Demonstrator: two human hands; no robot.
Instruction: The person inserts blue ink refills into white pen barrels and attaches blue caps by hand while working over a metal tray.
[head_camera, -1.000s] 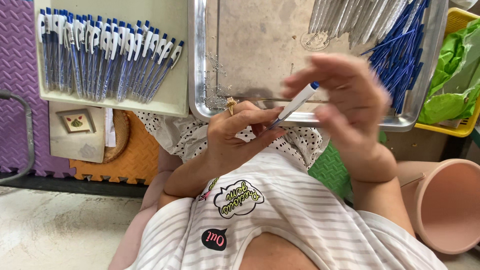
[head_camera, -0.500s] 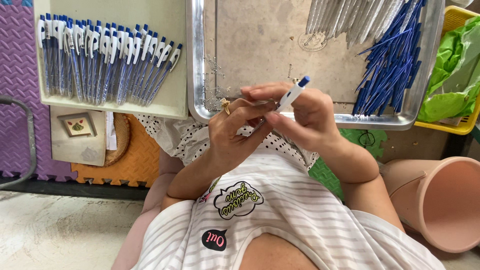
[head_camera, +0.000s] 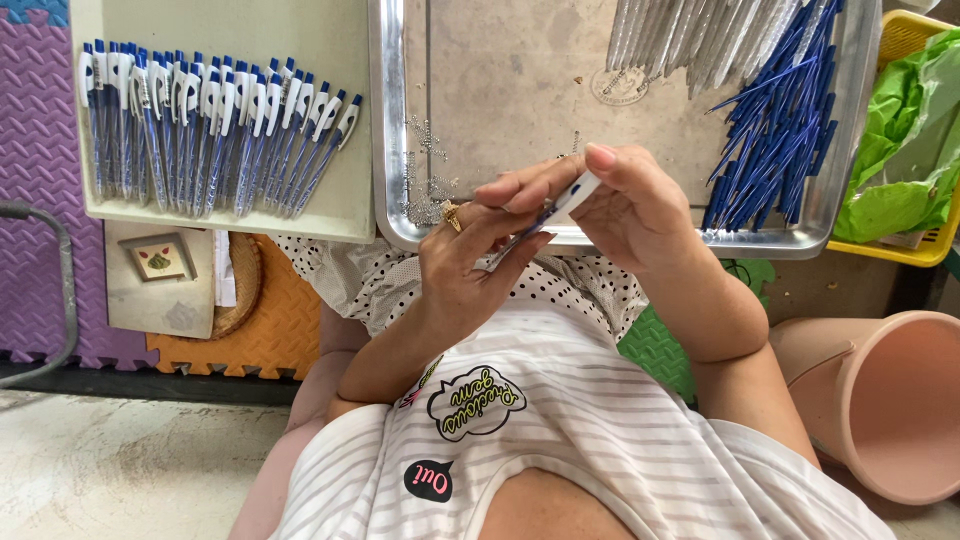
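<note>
Both hands, the left hand (head_camera: 470, 260) and right hand (head_camera: 625, 205), close on one white-and-blue pen (head_camera: 550, 212) over the near edge of a metal tray (head_camera: 400, 200), with blue refills (head_camera: 775, 130) at its right edge and finished pens (head_camera: 215, 130) racked left.

Seen from a single head-worn camera, looking steeply down and close over the hands (head_camera: 560, 225) toward a metal tray (head_camera: 395, 150).
</note>
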